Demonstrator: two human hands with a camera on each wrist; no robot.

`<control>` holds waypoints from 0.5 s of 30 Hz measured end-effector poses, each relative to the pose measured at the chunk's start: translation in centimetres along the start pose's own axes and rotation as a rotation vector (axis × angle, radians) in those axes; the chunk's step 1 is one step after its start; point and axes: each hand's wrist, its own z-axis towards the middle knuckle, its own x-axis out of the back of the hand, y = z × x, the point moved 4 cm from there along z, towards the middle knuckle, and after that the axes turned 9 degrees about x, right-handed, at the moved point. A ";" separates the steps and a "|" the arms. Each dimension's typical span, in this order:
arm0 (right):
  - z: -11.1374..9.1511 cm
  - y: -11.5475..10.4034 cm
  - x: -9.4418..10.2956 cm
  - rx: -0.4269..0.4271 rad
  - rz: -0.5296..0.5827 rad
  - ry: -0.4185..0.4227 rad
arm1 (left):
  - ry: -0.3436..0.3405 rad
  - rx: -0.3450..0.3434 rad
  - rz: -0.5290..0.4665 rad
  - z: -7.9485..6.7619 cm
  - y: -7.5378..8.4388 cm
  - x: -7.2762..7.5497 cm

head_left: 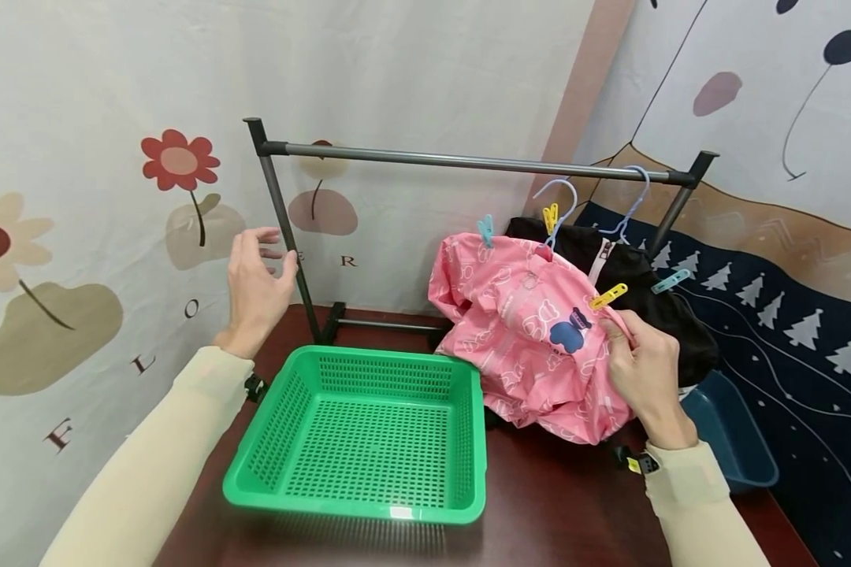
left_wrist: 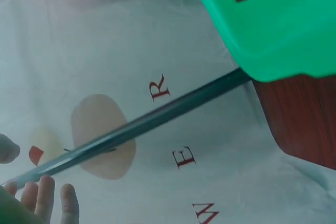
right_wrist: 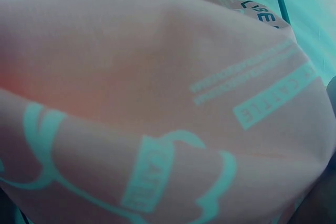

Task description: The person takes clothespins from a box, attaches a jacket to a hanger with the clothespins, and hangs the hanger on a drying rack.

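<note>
A pink patterned jacket [head_left: 518,315] is on a blue hanger [head_left: 566,189] whose hook appears just below the rack's bar. A yellow clothespin [head_left: 608,296] and a light-blue clothespin [head_left: 485,230] sit on its shoulders. My right hand [head_left: 645,370] grips the jacket's edge beneath the yellow pin. Pale printed fabric [right_wrist: 157,77] fills the right wrist view and hides the fingers. Holding nothing, my left hand [head_left: 258,287] is raised with spread, slightly bent fingers beside the left post of the metal clothes rack [head_left: 397,157]. In the left wrist view, its fingers [left_wrist: 46,195] appear near the post.
A black garment [head_left: 631,276] hangs behind the jacket on another blue hanger [head_left: 634,205], with a teal clothespin [head_left: 671,281]. The green basket [head_left: 354,512] stands on the dark red table [head_left: 553,504]. A blue bin [head_left: 733,433] is at the right, partly hidden.
</note>
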 end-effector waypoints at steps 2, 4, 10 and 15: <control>0.0 0.0 0.1 0.005 0.005 0.000 | 0.003 0.026 0.000 0.3 -0.3 0.2; 0.1 0.1 0.2 0.013 0.008 -0.002 | 0.005 0.045 -0.001 0.8 -0.4 0.3; 0.1 0.1 0.2 0.015 0.007 0.001 | -0.013 0.065 0.034 2.2 -1.0 0.2; 0.0 0.1 0.2 -0.001 0.013 -0.007 | -0.046 0.111 0.019 3.0 -1.4 -0.2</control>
